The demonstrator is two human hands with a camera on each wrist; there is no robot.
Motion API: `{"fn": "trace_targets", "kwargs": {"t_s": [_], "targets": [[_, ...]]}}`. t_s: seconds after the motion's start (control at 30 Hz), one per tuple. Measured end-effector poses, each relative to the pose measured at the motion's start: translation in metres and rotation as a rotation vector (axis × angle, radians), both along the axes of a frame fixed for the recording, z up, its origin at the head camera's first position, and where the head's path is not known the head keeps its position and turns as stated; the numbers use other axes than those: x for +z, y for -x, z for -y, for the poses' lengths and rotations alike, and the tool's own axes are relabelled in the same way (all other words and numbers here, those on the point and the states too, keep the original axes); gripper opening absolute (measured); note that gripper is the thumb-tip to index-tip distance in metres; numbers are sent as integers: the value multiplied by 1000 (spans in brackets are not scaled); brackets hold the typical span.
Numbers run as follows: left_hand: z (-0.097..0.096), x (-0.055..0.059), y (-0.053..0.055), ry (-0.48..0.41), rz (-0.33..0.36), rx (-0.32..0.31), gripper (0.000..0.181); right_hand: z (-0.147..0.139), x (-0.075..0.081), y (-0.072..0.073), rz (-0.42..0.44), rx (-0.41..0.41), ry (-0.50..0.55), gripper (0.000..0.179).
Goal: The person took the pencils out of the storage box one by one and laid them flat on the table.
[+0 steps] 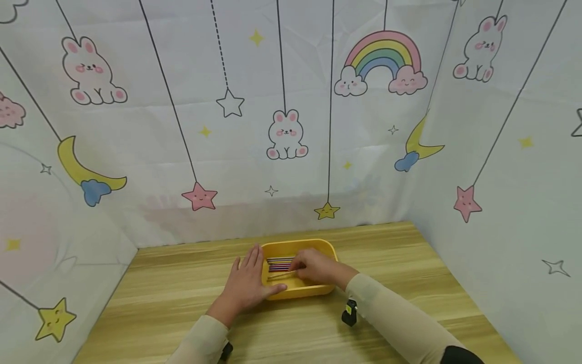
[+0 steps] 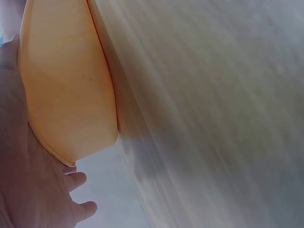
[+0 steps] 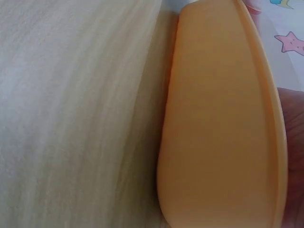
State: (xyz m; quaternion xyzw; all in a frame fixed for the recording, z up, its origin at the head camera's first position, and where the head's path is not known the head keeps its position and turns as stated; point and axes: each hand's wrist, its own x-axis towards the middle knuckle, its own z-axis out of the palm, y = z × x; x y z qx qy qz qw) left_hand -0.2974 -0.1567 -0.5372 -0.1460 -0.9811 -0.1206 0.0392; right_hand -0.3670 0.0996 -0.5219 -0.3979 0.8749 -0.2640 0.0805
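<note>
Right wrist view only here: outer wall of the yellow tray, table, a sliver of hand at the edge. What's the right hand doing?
Observer: Head view has it: the right hand is inside the yellow tray, and its grip appears to pinch one end of a thin tan stick.
Operator: Anything else in there?
Observer: Yes, a row of thin coloured sticks, side by side, on the far side of the tan one.
Operator: Left hand?
Observer: The left hand is at the tray's left end, fingers straight, thumb spread over the near corner.
</note>
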Motion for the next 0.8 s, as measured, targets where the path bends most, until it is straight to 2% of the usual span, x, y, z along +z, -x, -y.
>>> {"fn": "trace_targets", "kwargs": {"t_s": [0.27,0.4,0.57,0.8], "targets": [[0,1,-1,-5,6,3,132,-9,9,7,-11,8,32,20],[0,2,-1,-9,8,6,132,-16,18,9,-39,23,52,22],[0,3,-2,-9,10,5,131,-29,29,14,-19,41,96,22],[-1,3,-2,-17,19,8,134,-53,45,23,-14,15,144,22]]}}
